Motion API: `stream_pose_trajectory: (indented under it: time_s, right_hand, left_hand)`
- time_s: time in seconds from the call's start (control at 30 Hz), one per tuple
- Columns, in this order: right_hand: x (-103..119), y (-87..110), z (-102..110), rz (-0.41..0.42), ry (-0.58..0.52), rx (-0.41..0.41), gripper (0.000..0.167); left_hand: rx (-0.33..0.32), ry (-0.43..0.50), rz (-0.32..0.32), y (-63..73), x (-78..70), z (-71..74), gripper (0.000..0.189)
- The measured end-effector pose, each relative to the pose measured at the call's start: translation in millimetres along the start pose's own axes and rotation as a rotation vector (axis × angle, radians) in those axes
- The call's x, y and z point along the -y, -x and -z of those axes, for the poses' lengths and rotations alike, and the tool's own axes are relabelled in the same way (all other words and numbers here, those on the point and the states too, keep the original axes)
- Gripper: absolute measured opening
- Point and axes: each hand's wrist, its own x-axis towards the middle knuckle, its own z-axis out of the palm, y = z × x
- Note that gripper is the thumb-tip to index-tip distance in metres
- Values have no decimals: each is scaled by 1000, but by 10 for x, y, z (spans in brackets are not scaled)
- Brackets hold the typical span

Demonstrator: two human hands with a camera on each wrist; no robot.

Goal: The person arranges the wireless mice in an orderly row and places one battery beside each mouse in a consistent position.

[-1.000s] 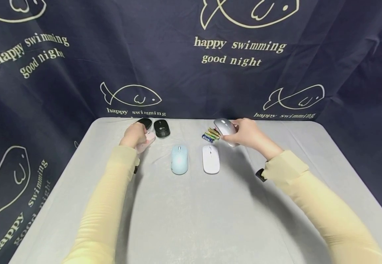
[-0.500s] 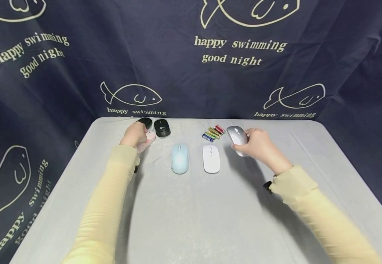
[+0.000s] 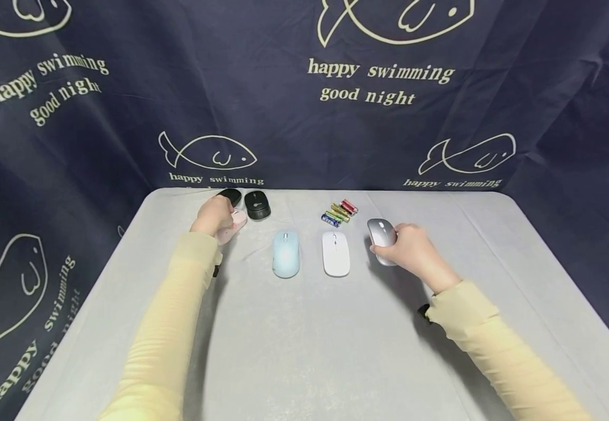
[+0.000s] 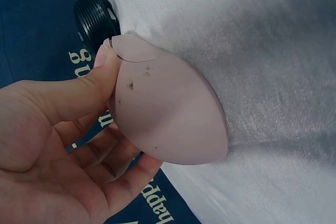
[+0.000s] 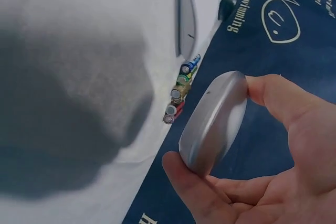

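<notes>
While the left hand pinches a pink mouse at far left, the right hand grips a gray mouse, right of some batteries and a white mouse.

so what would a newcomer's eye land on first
Probably the dark blue fabric backdrop with pale fish and lettering, behind the pale cloth-covered table. Then the silver-grey computer mouse in the fingers of the right hand, and the pale pink rounded mouse held by the left hand, at left. Colourful cylindrical batteries lie between the hands.
</notes>
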Motion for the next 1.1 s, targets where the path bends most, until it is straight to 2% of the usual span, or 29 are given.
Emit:
stream_pose_trajectory:
  time_s: [0.2,0.5,1.1]
  right_hand:
    - [-14,10,-91,-31,17,1,48]
    - [-29,15,-211,-84,58,46,54]
    - [-70,-44,-330,-83,114,30,58]
  left_hand:
    - [-1,9,7,1,3,-4,33]
    - [5,12,19,-11,3,-9,33]
    - [18,8,26,-4,-6,10,32]
